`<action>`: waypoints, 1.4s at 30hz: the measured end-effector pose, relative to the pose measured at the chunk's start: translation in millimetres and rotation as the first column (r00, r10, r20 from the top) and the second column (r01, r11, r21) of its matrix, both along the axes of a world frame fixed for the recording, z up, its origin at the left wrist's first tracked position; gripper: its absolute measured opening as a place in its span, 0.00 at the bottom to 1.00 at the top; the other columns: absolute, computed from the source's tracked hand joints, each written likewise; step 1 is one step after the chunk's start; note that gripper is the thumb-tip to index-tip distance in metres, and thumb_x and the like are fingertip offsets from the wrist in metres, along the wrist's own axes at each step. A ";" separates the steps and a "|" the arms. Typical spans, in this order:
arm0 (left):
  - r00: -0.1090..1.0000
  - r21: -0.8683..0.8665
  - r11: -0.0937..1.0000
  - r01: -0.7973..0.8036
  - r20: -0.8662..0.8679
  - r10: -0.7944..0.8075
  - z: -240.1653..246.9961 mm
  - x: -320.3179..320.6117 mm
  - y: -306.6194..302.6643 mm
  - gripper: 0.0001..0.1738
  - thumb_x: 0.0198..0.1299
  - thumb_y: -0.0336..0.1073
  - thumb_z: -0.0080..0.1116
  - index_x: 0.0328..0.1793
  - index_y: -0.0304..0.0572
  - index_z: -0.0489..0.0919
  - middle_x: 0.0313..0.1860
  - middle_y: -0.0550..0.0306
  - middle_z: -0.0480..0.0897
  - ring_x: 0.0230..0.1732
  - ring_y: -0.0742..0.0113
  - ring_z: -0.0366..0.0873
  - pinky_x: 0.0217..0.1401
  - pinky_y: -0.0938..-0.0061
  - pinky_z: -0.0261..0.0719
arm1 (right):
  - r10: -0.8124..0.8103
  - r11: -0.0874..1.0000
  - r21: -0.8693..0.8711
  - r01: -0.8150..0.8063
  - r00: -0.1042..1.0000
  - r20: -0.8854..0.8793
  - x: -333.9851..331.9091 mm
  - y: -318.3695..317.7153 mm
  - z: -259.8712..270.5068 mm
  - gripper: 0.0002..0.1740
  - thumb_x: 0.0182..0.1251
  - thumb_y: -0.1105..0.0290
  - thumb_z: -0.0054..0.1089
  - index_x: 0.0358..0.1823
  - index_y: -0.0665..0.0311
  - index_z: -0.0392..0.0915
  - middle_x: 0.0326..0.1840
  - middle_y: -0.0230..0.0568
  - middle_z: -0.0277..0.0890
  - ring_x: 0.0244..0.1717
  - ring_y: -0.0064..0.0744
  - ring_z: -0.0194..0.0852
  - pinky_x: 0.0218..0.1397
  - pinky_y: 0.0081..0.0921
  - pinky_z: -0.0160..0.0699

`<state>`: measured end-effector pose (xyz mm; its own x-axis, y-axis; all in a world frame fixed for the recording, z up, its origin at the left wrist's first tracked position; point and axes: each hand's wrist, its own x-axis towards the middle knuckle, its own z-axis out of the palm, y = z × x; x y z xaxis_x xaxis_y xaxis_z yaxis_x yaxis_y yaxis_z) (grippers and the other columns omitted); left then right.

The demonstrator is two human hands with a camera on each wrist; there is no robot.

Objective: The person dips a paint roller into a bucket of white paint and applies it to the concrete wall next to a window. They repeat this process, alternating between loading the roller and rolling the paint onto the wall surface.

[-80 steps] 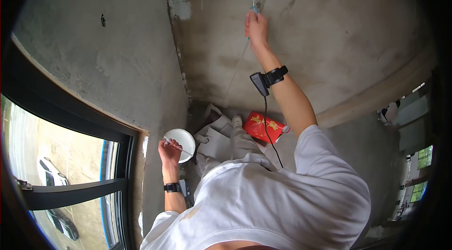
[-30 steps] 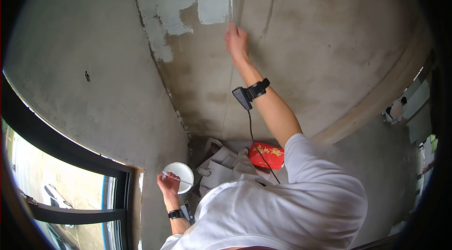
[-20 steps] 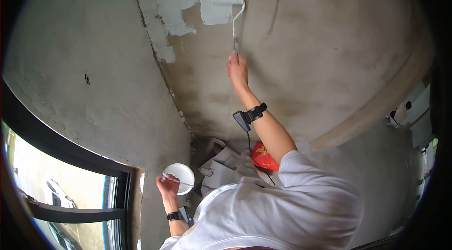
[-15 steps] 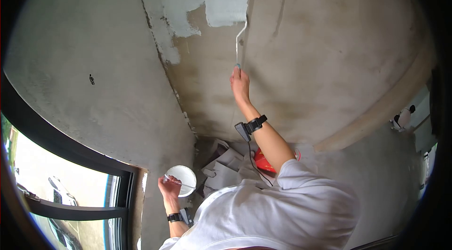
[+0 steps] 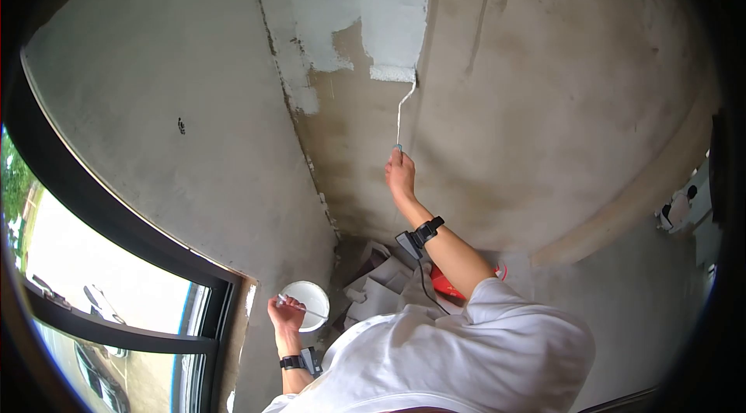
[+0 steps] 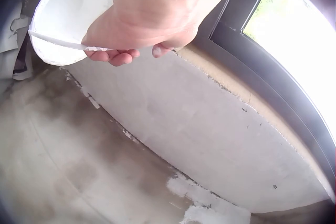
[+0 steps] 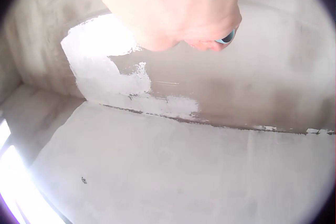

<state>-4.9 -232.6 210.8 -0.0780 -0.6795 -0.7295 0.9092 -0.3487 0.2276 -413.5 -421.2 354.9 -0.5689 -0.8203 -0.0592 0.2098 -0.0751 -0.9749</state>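
My right hand [image 5: 401, 176] grips the handle of a paint roller, and its white frame bends up to the roller sleeve [image 5: 392, 73]. The sleeve lies against the wall at the bottom edge of a pale painted patch [image 5: 392, 17]. In the right wrist view only the blue handle end [image 7: 226, 37] shows past the curled fingers; the sleeve is hidden there. My left hand [image 5: 287, 316] holds a white bucket [image 5: 325, 298] by its handle [image 6: 52, 40], low beside my body. The left wrist view shows the fingers curled round that handle and the bucket's white inside.
A side wall [image 5: 194, 141] meets the painted wall at a rough corner on the left. The dark window frame [image 5: 140, 223] is near my left arm. Paper sheets [image 5: 381, 285] and a red bag or box [image 5: 447, 285] lie on the floor. Another person [image 5: 678, 209] is far right.
My right hand has drawn the roller down the wall, and the pale painted strip reaches lower. The left hand keeps holding the bucket. The head view has shifted.
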 end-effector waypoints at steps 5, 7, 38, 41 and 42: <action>1.000 -0.021 1.000 -0.019 -0.022 0.019 -12.3 4.7 6.3 0.15 0.55 0.48 0.53 0.23 0.49 0.70 0.17 0.65 0.65 0.23 0.69 0.63 0.34 0.69 0.62 | 0.001 1.000 -0.031 -0.003 0.998 -0.068 4.9 6.0 6.2 0.22 0.81 0.52 0.45 0.28 0.58 0.65 0.18 0.24 0.60 0.15 0.16 0.54 0.17 0.20 0.53; 1.000 -0.041 0.999 -0.006 -0.028 0.005 -19.9 6.1 9.5 0.16 0.56 0.49 0.52 0.23 0.49 0.69 0.17 0.65 0.65 0.23 0.68 0.63 0.34 0.69 0.62 | -0.054 0.997 -0.060 0.040 0.962 -0.268 -0.5 -6.3 -1.3 0.22 0.81 0.53 0.45 0.28 0.57 0.66 0.17 0.24 0.59 0.15 0.16 0.54 0.16 0.20 0.53; 0.989 -0.090 0.995 -0.048 -0.146 0.035 -67.2 19.4 27.2 0.13 0.55 0.48 0.54 0.27 0.52 0.68 0.17 0.68 0.65 0.20 0.71 0.63 0.28 0.72 0.60 | -0.216 0.973 -0.085 0.214 0.723 -0.657 47.9 -2.1 -3.2 0.28 0.78 0.55 0.43 0.29 0.74 0.76 0.24 0.55 0.77 0.29 0.56 0.76 0.38 0.49 0.72; 0.987 -0.103 0.992 -0.070 -0.150 0.054 -74.0 25.0 33.8 0.13 0.56 0.48 0.54 0.27 0.52 0.69 0.17 0.68 0.66 0.20 0.71 0.64 0.28 0.72 0.60 | -0.201 0.975 -0.060 0.214 0.732 -0.651 42.5 -6.7 -32.1 0.28 0.78 0.55 0.44 0.30 0.74 0.76 0.24 0.54 0.77 0.29 0.54 0.77 0.39 0.47 0.72; 0.986 -0.110 0.991 -0.076 -0.153 0.059 -74.7 26.7 36.3 0.13 0.56 0.49 0.54 0.27 0.51 0.69 0.17 0.68 0.67 0.20 0.71 0.65 0.28 0.72 0.61 | -0.195 0.977 -0.060 0.207 0.732 -0.653 42.3 -7.8 -39.4 0.28 0.78 0.55 0.44 0.30 0.74 0.76 0.24 0.54 0.77 0.29 0.54 0.77 0.39 0.47 0.72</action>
<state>21.8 -196.3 136.2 -0.1313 -0.7658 -0.6295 0.9564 -0.2649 0.1228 -371.1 -429.0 315.5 -0.6246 -0.6845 0.3759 -0.4946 -0.0257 -0.8687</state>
